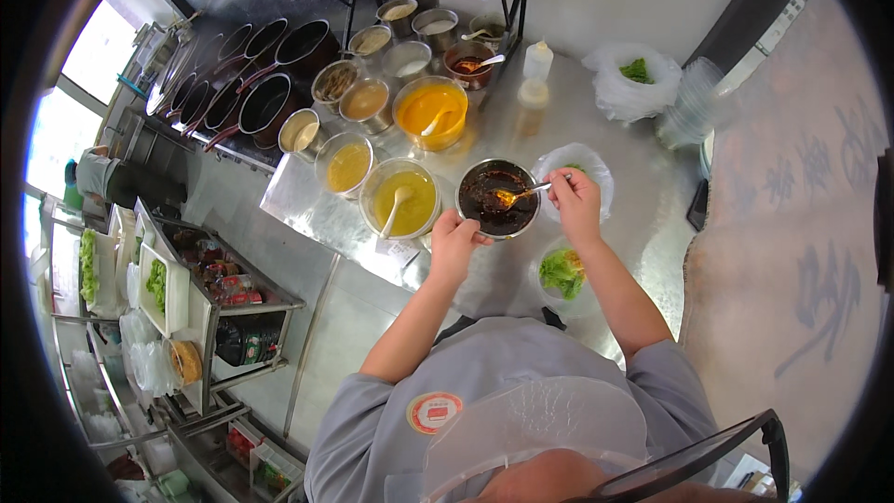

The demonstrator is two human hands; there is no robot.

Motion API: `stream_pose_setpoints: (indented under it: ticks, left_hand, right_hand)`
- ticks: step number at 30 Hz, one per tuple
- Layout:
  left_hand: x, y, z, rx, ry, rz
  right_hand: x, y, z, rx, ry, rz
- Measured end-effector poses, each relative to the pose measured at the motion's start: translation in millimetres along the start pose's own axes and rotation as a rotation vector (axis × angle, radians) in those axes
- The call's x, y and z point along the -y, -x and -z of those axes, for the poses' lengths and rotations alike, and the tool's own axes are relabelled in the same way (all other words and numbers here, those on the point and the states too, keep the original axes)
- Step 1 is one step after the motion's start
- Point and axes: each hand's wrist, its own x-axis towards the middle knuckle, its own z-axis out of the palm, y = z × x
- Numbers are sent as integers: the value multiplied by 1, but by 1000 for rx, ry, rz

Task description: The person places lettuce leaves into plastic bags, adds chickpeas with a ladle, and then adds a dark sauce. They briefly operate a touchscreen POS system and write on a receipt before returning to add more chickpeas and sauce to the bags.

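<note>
My left hand [452, 241] grips the near-left rim of a round metal bowl [463, 218] of dark, oily chili sauce [489, 206]. In my right hand [576, 201] is the handle of a metal spoon [513, 197]. Its bowl is over the sauce and carries orange-red oil; how deep it dips I cannot tell. Behind my right hand, a plastic-lined bowl [602, 185] shows a little green. Below my right wrist sits a clear bowl with lettuce [561, 272]. To the left stands a clear tub of yellow-green liquid [415, 206] with a white spoon [397, 213] in it.
An orange sauce tub [447, 101], several metal pots of seasonings [364, 101] and two squeeze bottles [538, 61] stand farther back. Stacked clear bowls [691, 101] are at the right. Dark saucepans [265, 108] line the stove. Another person [115, 171] bends at far left, beyond a cart [209, 307].
</note>
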Motion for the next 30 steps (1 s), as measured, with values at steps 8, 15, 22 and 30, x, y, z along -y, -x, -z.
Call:
stream_pose_setpoints:
  ticks: [8, 15, 22, 30]
  left_hand:
    - [-18, 2, -36, 31, 94, 17]
    - [-14, -15, -48, 7, 129, -67]
    - [5, -27, -9, -61, 74, -81]
    - [4, -34, 2, -76, 94, -58]
  right_hand:
    - [35, -7, 19, -133, -308, -3]
    - [42, 2, 56, -428, -214, 231]
    - [-54, 10, 96, -350, 706, 717]
    - [-69, 3, 110, -753, -108, 203]
